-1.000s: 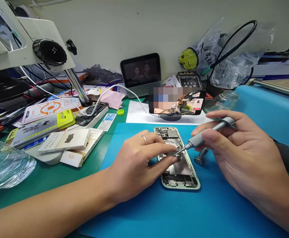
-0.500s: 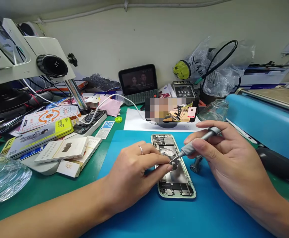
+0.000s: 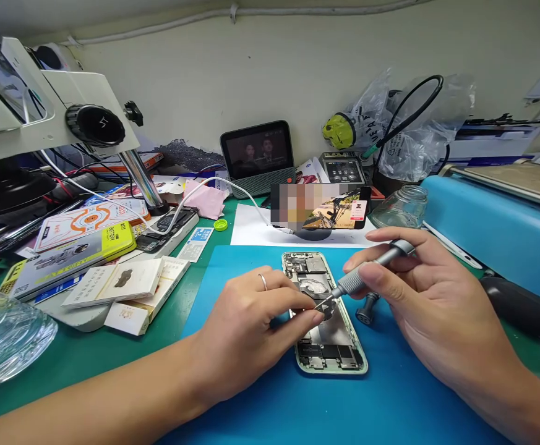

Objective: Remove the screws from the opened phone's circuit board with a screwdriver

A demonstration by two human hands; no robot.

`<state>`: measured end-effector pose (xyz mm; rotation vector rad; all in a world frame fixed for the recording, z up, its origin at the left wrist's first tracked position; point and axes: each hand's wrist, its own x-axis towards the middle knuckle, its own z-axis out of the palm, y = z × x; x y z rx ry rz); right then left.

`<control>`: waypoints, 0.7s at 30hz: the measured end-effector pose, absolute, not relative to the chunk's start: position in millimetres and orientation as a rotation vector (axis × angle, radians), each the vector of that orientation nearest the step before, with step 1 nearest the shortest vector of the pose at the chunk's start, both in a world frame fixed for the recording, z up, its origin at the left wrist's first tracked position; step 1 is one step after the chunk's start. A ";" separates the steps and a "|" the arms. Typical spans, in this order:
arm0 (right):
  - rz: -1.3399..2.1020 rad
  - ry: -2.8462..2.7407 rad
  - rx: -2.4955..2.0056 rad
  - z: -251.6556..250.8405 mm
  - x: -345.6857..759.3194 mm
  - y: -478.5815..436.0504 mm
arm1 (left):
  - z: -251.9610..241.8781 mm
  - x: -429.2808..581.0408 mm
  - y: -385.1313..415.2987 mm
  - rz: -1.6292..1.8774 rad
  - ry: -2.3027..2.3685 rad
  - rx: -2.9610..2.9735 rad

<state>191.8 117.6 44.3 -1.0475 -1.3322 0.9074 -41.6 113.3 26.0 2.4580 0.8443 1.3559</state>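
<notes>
A phone with its insides exposed and a pale green frame [image 3: 361,364] lies on the blue mat [image 3: 260,408]. My right hand [image 3: 418,303] grips a grey precision screwdriver [image 3: 355,279], tilted with its thin tip down to the left over the phone's middle. At that tip, the thumb and forefinger of my left hand [image 3: 260,321] are pinched together; whether they hold the tip itself or some tiny part is hidden. A ring [image 3: 263,282] sits on one left finger. Beside the phone, partly behind my right hand, stands a small dark grey tool [image 3: 366,310].
Battery boxes [image 3: 75,256], small cartons [image 3: 116,281] and another opened phone [image 3: 170,228] crowd the left under a microscope [image 3: 96,123]. Behind are a lit phone [image 3: 339,207] on a stand and a smart display [image 3: 258,154]. A glass jar [image 3: 399,207] and blue case [image 3: 487,241] flank the right.
The screwdriver tip and my left fingertips have shifted very slightly, with the gap between thumb and forefinger looking a little wider. Otherwise both hands keep their places; the view has moved a touch.
</notes>
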 end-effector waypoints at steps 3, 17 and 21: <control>0.899 -1.337 -1.050 44.1 193.3 115.8 | 26.7 -41.4 113.2 1.349 0.854 2.455; 0.782 -1.381 -1.094 41.1 193.1 113.1 | 27.9 -43.4 114.3 1.307 0.849 2.451; 0.780 -1.392 -1.101 43.5 190.5 111.8 | 27.7 -43.3 114.0 1.306 0.856 2.448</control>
